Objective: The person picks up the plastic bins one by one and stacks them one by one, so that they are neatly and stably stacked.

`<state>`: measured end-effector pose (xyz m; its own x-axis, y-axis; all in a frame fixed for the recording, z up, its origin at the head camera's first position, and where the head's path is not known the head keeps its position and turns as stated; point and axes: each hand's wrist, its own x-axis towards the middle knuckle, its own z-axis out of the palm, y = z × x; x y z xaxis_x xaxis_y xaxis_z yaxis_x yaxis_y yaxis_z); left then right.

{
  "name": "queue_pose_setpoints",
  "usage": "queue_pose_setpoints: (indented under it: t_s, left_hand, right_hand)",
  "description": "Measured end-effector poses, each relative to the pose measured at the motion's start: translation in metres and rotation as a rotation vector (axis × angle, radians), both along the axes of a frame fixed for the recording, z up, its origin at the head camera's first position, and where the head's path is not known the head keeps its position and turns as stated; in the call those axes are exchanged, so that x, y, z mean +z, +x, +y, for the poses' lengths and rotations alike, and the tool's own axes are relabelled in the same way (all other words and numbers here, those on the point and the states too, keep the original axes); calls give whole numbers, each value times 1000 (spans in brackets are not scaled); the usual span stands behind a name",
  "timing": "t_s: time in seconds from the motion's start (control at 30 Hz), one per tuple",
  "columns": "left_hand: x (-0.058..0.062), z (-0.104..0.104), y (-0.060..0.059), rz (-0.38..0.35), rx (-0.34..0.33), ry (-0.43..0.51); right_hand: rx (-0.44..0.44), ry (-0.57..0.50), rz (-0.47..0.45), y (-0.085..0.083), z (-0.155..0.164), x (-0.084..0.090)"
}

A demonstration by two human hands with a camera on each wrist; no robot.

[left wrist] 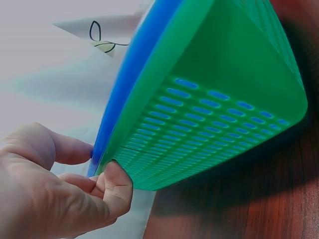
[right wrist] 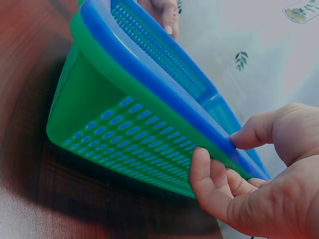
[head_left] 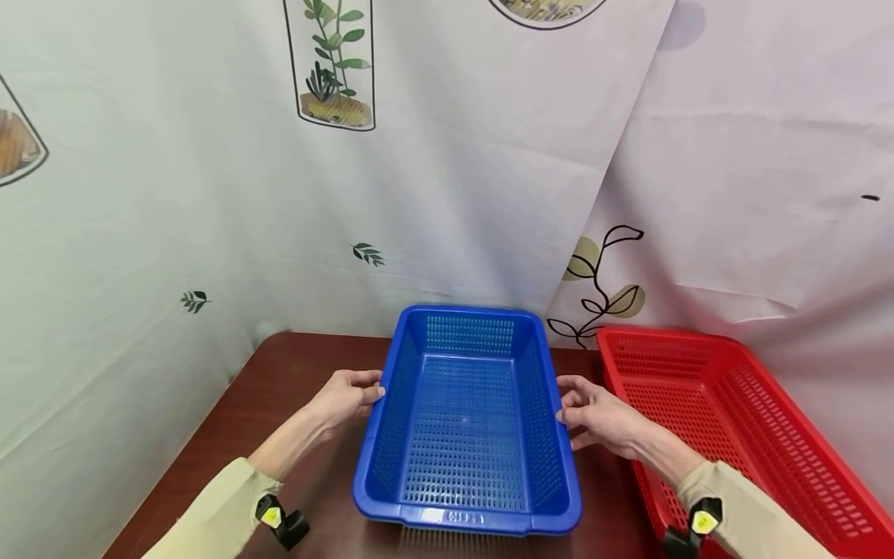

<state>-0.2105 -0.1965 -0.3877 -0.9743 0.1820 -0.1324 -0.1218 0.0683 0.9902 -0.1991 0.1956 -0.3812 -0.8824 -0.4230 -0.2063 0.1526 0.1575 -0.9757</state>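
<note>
A blue plastic basket (head_left: 464,427) with slotted walls lies in front of me, its long sides running away from me. Both wrist views show a green basket (left wrist: 239,55) nested tightly around its outside, below the blue rim. My left hand (head_left: 345,400) grips the left long side, thumb on the blue rim and fingers curled beneath the green edge. On the opposite side my right hand (head_left: 597,415) holds the rim likewise, thumb above and fingertips against the green wall. From the head view the green basket is hidden.
A larger red basket (head_left: 667,353) stands at the right, close beside my right hand and under that forearm. The dark red-brown table (head_left: 279,373) ends at a white printed cloth (head_left: 454,210) hanging behind and to the left.
</note>
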Motion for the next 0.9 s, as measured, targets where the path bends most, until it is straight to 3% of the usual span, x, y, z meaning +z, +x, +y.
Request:
queue_pose_setpoints:
  t_s: [0.27, 0.73, 0.9]
  left_hand:
    - [-5, 5, -6, -18, 23, -32]
    - [-10, 2, -16, -22, -32, -17]
    - [-13, 2, -16, -22, -18, -25]
  right_hand:
    - [-3, 29, 1, -5, 3, -4]
    - [-14, 66, -14, -13, 3, -3]
    - [-17, 61, -28, -13, 3, -5]
